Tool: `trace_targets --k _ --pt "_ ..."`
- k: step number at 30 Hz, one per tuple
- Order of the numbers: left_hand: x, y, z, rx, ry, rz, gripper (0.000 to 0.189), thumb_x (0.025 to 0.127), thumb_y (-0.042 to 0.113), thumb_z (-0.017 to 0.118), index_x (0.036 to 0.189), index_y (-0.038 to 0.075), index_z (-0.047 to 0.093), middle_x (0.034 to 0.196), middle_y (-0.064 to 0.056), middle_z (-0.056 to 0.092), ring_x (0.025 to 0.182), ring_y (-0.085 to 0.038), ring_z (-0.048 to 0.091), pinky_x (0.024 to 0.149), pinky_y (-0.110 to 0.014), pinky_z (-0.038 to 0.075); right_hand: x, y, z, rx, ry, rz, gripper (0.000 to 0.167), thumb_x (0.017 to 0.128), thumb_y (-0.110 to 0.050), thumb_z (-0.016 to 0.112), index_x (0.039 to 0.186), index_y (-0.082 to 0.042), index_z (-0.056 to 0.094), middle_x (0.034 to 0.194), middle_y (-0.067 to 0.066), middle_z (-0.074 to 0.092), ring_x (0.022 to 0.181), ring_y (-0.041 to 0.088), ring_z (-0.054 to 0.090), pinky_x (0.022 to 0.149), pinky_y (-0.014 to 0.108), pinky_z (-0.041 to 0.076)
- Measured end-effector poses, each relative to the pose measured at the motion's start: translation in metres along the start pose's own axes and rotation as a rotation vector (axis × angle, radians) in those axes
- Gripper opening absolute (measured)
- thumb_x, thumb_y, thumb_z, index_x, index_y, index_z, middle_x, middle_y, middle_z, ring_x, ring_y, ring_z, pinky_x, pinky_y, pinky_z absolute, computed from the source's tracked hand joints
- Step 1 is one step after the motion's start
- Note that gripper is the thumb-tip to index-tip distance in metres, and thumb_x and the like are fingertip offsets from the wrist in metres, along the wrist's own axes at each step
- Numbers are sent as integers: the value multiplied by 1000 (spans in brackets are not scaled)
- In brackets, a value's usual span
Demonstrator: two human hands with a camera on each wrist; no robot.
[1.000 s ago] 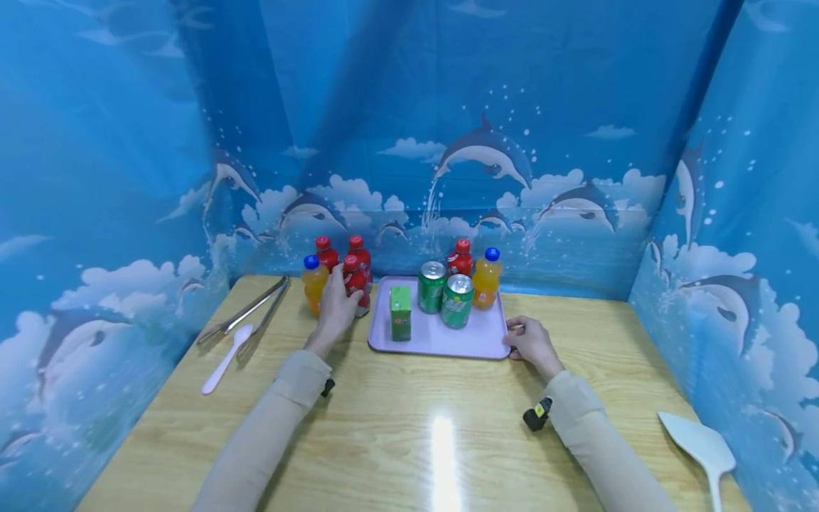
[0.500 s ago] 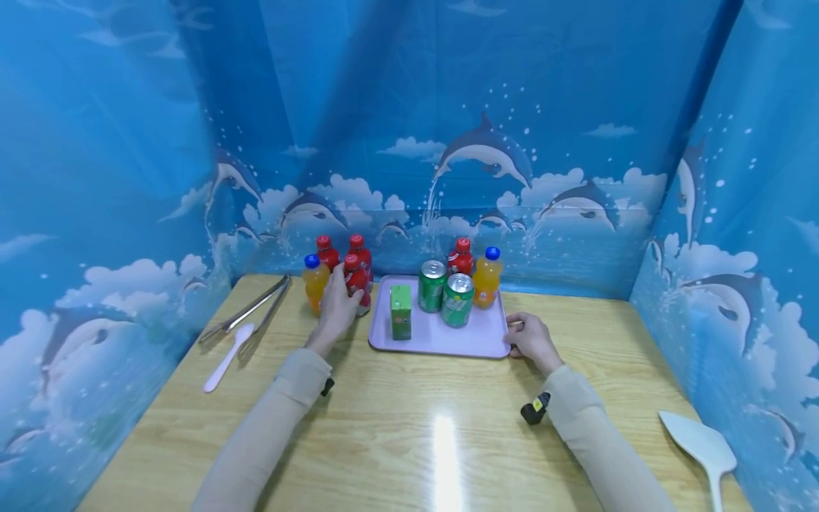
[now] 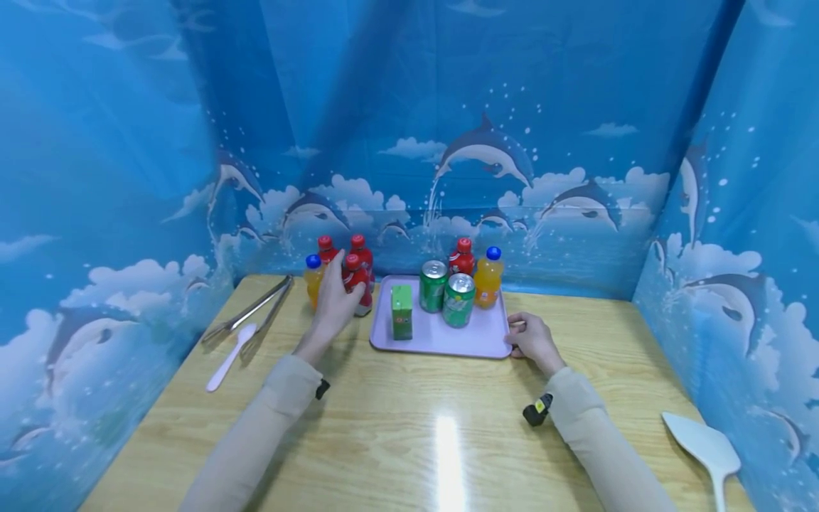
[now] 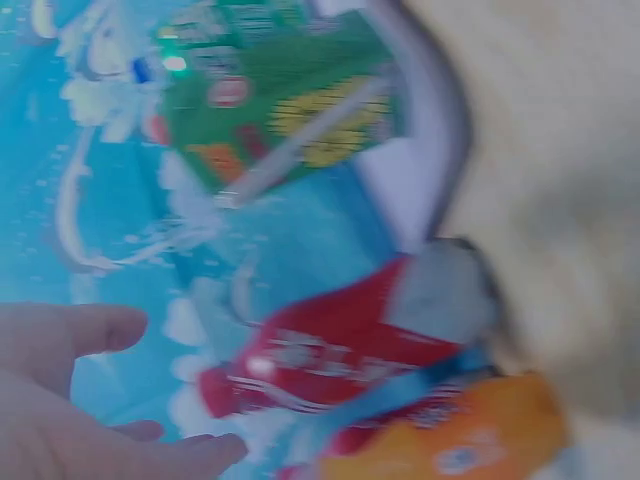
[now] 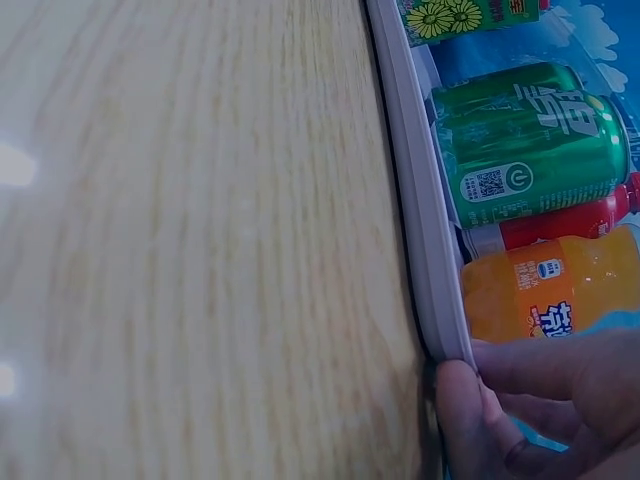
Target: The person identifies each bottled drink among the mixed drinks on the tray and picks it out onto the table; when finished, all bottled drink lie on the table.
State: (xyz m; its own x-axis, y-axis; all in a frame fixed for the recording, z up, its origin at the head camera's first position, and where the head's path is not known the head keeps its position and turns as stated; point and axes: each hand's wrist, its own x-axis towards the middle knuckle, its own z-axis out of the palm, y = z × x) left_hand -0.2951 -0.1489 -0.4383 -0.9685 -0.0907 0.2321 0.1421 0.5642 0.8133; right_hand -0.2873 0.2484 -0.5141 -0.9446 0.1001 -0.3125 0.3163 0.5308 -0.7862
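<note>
Tray, pale lilac, rectangular, shallow-rimmed (image 3: 435,343): flat on the pale wood-grain counter (image 3: 409,441); all places given from it.

On the tray: one green paper drink carton (image 3: 402,314), left; two green metal cans (image 3: 458,304), middle; one clear bottle of orange drink, blue cap (image 3: 488,281), right rear; one red-labelled plastic bottle, red cap (image 3: 461,261), rear.

Left of the tray, upright and crowded: front red-capped plastic bottle (image 3: 358,277); two like it behind (image 3: 360,250); a second orange-drink bottle, blue cap (image 3: 313,279).

Left hand (image 3: 331,306): left of the tray, grip released, fingers apart, just beside the front bottle.

Right hand (image 3: 534,343): grip pinching the tray's rim at its near right corner.

Farther left: metal tongs (image 3: 256,306); pale lilac plastic spoon (image 3: 232,359). Well right and nearer: white plastic spatula (image 3: 707,444).

Hazards, as judged: fingers entering that tight group could tip a neighbouring bottle; a tug at the pinched corner could topple the narrow carton.

Obscured: lower bodies of the left-hand bottles, partly behind the hand; left wrist view, blurred; spatula handle, cut off.
</note>
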Motion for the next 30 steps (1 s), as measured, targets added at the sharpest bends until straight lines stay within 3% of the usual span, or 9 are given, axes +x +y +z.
trace_targets --k 5,10,16,21,30 --pt "2 38 1 -35 45 136 74 101 16 68 165 22 31 171 -8 35 156 -31 38 127 -54 39 -2 1 -2 2 5 -6 49 96 2 68 143 1 54 102 13 64 72 14 64 62 26 62" --pt "8 68 17 -62 6 215 69 103 23 67 164 21 35 170 -6 37 156 -28 38 129 -54 36 -3 2 -2 16 -1 -11 49 96 2 69 143 2 54 101 13 65 71 14 65 62 26 62" --pt "22 86 47 -142 -88 167 72 103 34 65 166 23 32 172 -5 33 160 -30 33 128 -60 33 -5 2 -1 2 1 -17 48 97 1 68 143 2 54 102 15 66 70 13 65 60 26 61" --pt "36 91 73 -211 -138 94 73 104 37 64 166 24 30 173 -5 33 160 -31 33 128 -60 33 -6 1 0 2 7 -14 48 97 1 68 143 1 54 102 14 66 69 12 64 60 26 62" --pt "52 93 108 -141 -179 64 64 106 32 62 163 17 38 167 -8 43 156 -30 40 127 -52 39 -7 3 0 9 15 -12 45 98 0 68 141 0 56 102 15 67 71 14 66 61 26 62"
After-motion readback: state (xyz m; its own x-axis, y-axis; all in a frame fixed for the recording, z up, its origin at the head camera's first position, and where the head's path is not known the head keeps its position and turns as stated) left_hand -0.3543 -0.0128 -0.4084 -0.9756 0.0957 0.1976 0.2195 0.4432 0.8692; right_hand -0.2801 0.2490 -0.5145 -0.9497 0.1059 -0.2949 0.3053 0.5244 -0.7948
